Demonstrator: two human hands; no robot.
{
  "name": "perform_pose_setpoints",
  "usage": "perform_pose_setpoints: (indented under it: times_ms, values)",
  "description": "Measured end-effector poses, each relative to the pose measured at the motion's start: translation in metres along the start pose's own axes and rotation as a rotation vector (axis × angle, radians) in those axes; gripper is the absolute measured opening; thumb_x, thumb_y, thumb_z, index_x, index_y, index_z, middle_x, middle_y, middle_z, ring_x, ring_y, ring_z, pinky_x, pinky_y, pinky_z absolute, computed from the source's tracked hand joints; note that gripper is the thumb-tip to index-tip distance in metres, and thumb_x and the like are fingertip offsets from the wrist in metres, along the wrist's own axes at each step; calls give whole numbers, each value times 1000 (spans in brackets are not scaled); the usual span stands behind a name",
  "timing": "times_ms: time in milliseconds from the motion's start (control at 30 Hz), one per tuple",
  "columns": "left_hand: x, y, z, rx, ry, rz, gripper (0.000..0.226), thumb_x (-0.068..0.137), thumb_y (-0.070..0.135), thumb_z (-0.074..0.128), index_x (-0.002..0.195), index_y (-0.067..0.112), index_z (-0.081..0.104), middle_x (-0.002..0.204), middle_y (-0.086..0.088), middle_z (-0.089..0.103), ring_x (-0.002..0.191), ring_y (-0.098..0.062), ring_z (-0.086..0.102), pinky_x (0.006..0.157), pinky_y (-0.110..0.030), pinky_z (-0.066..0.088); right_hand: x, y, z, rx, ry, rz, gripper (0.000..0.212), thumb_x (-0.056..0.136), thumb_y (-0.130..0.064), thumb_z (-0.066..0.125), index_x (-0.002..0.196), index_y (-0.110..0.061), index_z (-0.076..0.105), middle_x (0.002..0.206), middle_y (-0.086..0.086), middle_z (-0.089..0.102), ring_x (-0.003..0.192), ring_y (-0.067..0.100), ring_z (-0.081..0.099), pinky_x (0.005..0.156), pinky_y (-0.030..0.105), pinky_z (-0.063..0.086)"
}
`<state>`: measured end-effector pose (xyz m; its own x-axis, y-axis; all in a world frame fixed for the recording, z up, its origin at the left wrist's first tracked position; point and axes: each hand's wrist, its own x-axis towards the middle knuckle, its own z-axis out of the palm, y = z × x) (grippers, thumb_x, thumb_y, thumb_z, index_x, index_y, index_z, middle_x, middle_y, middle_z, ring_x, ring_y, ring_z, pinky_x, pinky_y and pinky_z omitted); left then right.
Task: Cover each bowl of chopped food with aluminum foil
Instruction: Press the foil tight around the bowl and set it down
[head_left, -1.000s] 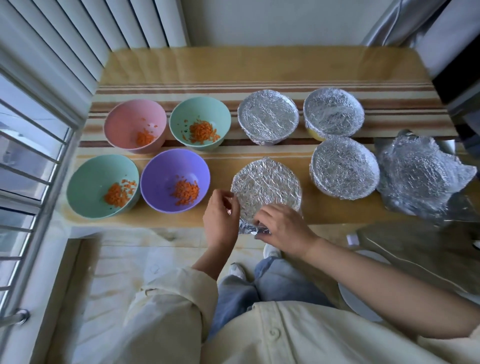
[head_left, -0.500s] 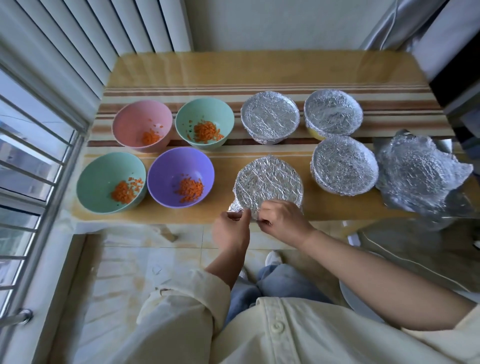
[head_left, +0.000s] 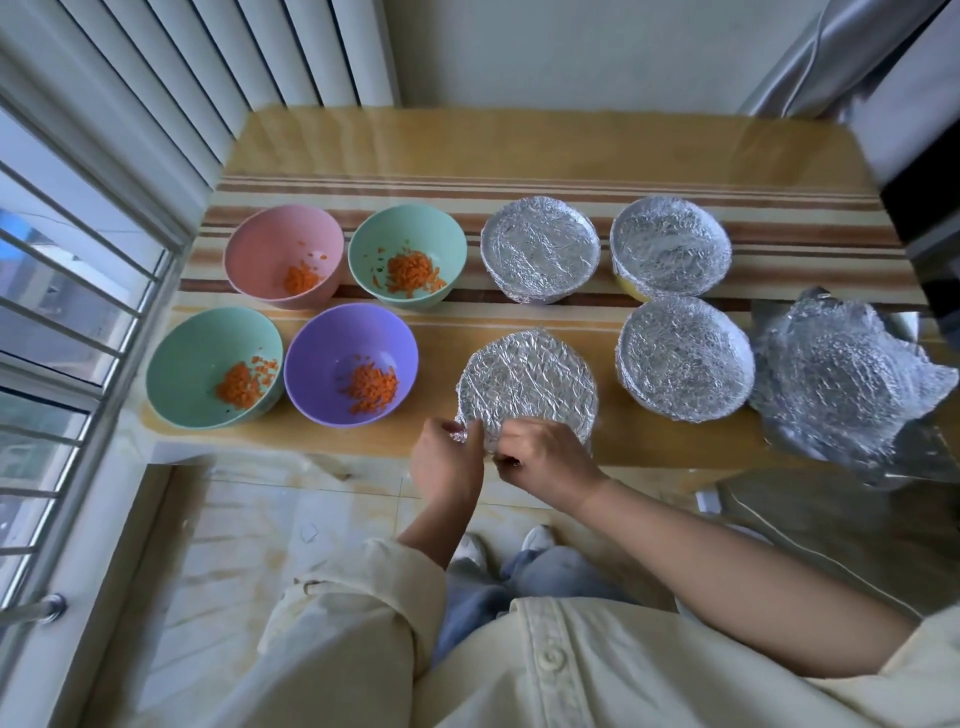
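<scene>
The purple bowl (head_left: 332, 340) stands near the front edge of the striped table (head_left: 519, 150), open, with a small heap of chopped orange food (head_left: 371, 387) in it, probably carrot. Just to its right, apart from it, sits the bowl in hand (head_left: 527, 382), its top fully spread over with a crinkled foil sheet (head_left: 519, 364).

Both hands work at the rim of that bowl on the side nearest the person. The left hand (head_left: 447, 462) has its fingers curled and pinches a tuft of the foil sheet at the near-left rim. The right hand (head_left: 545, 457) is curled too, knuckles up; its fingertips seem to nip a fold of the foil sheet at the near rim, though the hand hides the contact itself.

Just left of the purple bowl, rims almost meeting, is the front green bowl (head_left: 202, 348). Behind the purple bowl to the left is the pink bowl (head_left: 275, 244), and straight behind it the back green bowl (head_left: 410, 226). All three are uncovered and hold the same orange bits.

Further right of the purple bowl are three bowls already wrapped: the rear covered bowl (head_left: 539, 249), the yellow covered bowl (head_left: 670, 247) and the side covered bowl (head_left: 684, 358). Farthest right of it lies a heap of loose foil (head_left: 841, 384).
</scene>
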<state>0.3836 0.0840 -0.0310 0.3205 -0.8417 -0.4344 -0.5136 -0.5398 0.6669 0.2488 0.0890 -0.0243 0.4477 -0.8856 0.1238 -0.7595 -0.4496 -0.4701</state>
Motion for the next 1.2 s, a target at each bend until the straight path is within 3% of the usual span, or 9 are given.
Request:
perform_pose_setpoints:
  times_ms: [167, 367, 567, 667, 800, 933, 1067, 1133, 1200]
  values:
    - [6, 16, -4, 201, 0, 71, 34, 89, 27, 55, 66, 5, 68, 65, -12, 68, 72, -31, 65, 60, -34, 45, 3, 5, -4, -13, -10, -34, 25, 53, 4, 75, 54, -9, 54, 57, 2, 47, 49, 20, 47, 50, 20, 22]
    - [4, 17, -4, 200, 42, 89, 30, 89, 42, 56, 86, 12, 63, 78, -8, 71, 84, -26, 62, 71, -32, 40, 4, 7, -2, 17, -5, -38, 23, 57, 3, 75, 56, -8, 55, 58, 3, 47, 50, 21, 48, 46, 22, 29]
    - [6, 21, -6, 294, 36, 109, 31, 92, 27, 56, 66, 8, 55, 69, -11, 61, 77, -36, 59, 62, -33, 33, 5, 9, -1, 28, -28, -37, 23, 59, 2, 76, 56, -7, 55, 59, 4, 48, 52, 21, 48, 47, 20, 28]
    - [10, 23, -8, 315, 30, 108, 30, 90, 23, 56, 67, 4, 59, 68, -13, 60, 75, -37, 55, 61, -32, 31, 5, 9, 0, 27, -11, -40, 22, 62, -5, 80, 59, -8, 58, 62, 4, 50, 54, 22, 51, 45, 27, 42]
    - [17, 22, -9, 310, 40, 142, 26, 87, 21, 56, 72, 1, 66, 74, -16, 67, 79, -39, 60, 61, -32, 32, -3, 7, -5, -22, -18, 16, 35, 54, -24, 91, 68, -13, 61, 69, 0, 58, 61, 19, 57, 54, 26, 45]
    - [17, 18, -8, 279, 53, 136, 27, 88, 25, 57, 74, 4, 67, 75, -13, 69, 83, -38, 62, 64, -34, 38, -6, 8, -3, -20, -10, 22, 27, 58, -2, 82, 60, -10, 56, 62, 2, 54, 57, 20, 54, 50, 23, 43]
    - [2, 15, -7, 106, 122, 67, 41, 88, 47, 64, 101, 9, 63, 96, -8, 70, 99, -31, 62, 77, -34, 41, -3, 8, -1, -28, -12, -2, 24, 59, 1, 77, 57, -9, 56, 61, 3, 51, 56, 20, 51, 51, 21, 31]
    - [-8, 15, -6, 93, 107, 52, 42, 87, 50, 65, 97, 9, 62, 86, -5, 66, 93, -29, 61, 72, -33, 37, -3, 8, -1, -29, -17, -23, 23, 59, 1, 77, 58, -9, 56, 62, 3, 51, 56, 21, 51, 50, 23, 32]
    - [-10, 14, -5, 134, 76, 71, 37, 91, 41, 61, 70, 11, 58, 62, -2, 52, 76, -34, 55, 62, -33, 30, -3, 9, -1, -29, -25, -42, 23, 60, 1, 76, 58, -8, 56, 62, 3, 50, 57, 21, 50, 49, 24, 33]
